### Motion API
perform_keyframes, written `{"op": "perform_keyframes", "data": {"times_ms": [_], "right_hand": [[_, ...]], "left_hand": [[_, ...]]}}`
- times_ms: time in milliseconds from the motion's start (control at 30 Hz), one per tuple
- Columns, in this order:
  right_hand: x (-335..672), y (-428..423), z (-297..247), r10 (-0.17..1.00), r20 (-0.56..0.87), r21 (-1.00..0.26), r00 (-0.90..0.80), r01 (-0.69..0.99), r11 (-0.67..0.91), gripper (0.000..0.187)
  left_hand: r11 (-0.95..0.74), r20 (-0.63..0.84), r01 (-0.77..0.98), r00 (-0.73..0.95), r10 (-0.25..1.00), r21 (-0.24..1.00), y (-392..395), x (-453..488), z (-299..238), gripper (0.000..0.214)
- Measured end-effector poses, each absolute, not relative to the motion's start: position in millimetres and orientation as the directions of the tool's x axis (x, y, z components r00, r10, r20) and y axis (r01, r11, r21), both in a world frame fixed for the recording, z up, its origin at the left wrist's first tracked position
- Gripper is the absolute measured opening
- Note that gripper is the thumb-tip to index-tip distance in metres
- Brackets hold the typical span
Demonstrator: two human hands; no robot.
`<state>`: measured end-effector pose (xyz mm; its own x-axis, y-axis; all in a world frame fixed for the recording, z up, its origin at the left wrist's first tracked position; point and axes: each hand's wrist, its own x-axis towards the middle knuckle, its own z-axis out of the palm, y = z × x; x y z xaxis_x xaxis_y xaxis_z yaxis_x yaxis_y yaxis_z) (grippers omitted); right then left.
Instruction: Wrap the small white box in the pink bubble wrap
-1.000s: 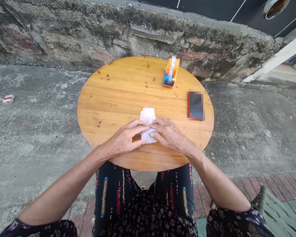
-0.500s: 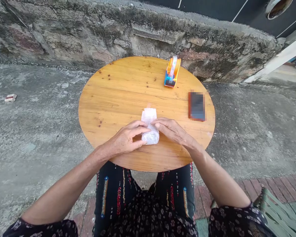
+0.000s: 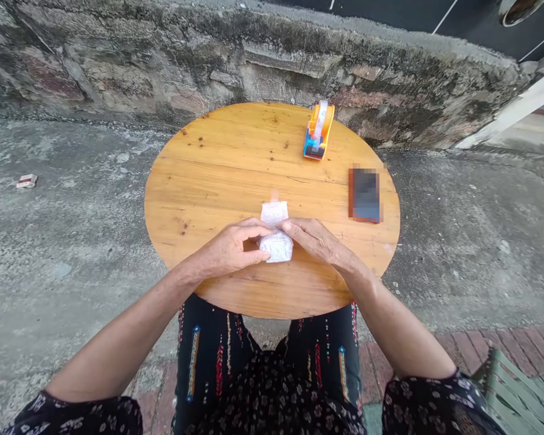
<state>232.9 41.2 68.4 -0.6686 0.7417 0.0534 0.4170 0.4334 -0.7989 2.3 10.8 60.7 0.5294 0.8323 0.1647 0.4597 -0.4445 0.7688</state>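
Observation:
A small packet wrapped in white, crinkled plastic or paper (image 3: pixel 278 248) lies near the front of the round wooden table (image 3: pixel 217 175). Its flattened tail points away from me, and a strip of clear tape (image 3: pixel 274 196) sticks out from the far end. My left hand (image 3: pixel 236 246) grips the packet from the left, thumb at the near end and fingers across its middle. From the right, my right hand (image 3: pixel 315 238) rests its outstretched fingers on the packet's middle and side. The undersides of the fingers are hidden.
An orange and blue tape dispenser (image 3: pixel 318 132) stands at the table's back right. A dark, blurred-out phone-like object with a reddish edge (image 3: pixel 365 194) lies on the right side. Behind the table runs a rough stone wall (image 3: pixel 185 60). A green slatted chair (image 3: pixel 517 386) is at lower right.
My left fingers have closed in across the packet's middle, pressing it so the rounded near part stands apart from the flat tail. The view has shifted slightly.

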Motion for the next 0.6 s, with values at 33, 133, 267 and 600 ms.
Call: {"op": "perform_keyframes", "data": {"times_ms": [33,133,267,600], "right_hand": [[232.6,41.7,67.7,0.747,0.047,-0.814,-0.663,0.408,0.414,0.048],[231.9,42.3,66.6,0.756,0.044,-0.827,-0.653,0.401,0.394,0.045],[230.6,41.4,66.0,0.758,0.039,-0.808,-0.652,0.426,0.408,0.043],[239.6,34.8,57.0,0.751,0.184,-0.759,-0.634,0.394,0.518,0.044]], "left_hand": [[-0.425,0.145,0.458,0.528,0.837,0.78,13.2,2.0,60.7,0.035],[-0.341,0.067,0.433,0.534,0.843,0.834,20.2,1.6,60.4,0.034],[-0.227,-0.029,0.398,0.542,0.84,0.889,26.6,2.6,62.4,0.031],[-0.132,-0.149,0.411,0.583,0.799,0.902,39.4,1.5,69.7,0.034]]}}
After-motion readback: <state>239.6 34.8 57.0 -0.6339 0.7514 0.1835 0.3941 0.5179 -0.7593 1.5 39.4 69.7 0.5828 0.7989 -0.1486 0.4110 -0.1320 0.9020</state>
